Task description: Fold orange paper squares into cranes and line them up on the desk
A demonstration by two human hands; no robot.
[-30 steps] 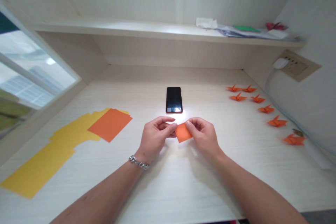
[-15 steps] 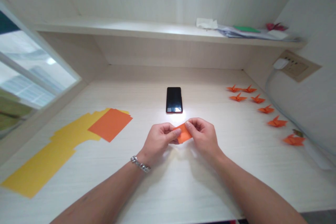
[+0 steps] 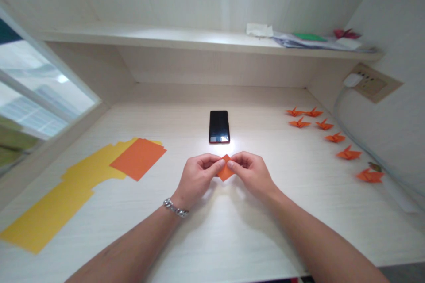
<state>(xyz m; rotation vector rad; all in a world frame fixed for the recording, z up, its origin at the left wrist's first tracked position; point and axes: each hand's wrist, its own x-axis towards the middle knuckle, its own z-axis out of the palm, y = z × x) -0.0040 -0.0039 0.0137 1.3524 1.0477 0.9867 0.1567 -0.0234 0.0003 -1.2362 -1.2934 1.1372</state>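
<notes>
Item one: a small folded piece of orange paper (image 3: 225, 174), held above the near middle of the table (image 3: 186, 101), a corner pointing toward the wearer. We record it gripped from both sides.

Left hand (image 3: 199, 173): grasping the paper's left side, thumb on top, fingers curled; silver chain bracelet (image 3: 175, 208) at the wrist.

Right hand (image 3: 253, 170): pinching the paper's right side, thumb on top, its tip near the other thumb.

Phone (image 3: 219, 126): one, dark screen upward, lying just beyond the hands.

Orange sheets (image 3: 137, 159): a small stack at the left, partly overlapping yellow sheets (image 3: 46, 219), which spread toward the near left; we cannot count the latter exactly.

Folded orange birds (image 3: 348, 153): we count seven, standing along the right side, well apart from the hands.

Wall socket (image 3: 375, 88): right wall, white plug (image 3: 352, 80) inserted, pale cable (image 3: 360, 143) trailing down.

Shelf (image 3: 149, 35): above the table's back; we note papers (image 3: 288, 40), a green piece (image 3: 309, 36) and a red object (image 3: 347, 33), too blurred to identify.
</notes>
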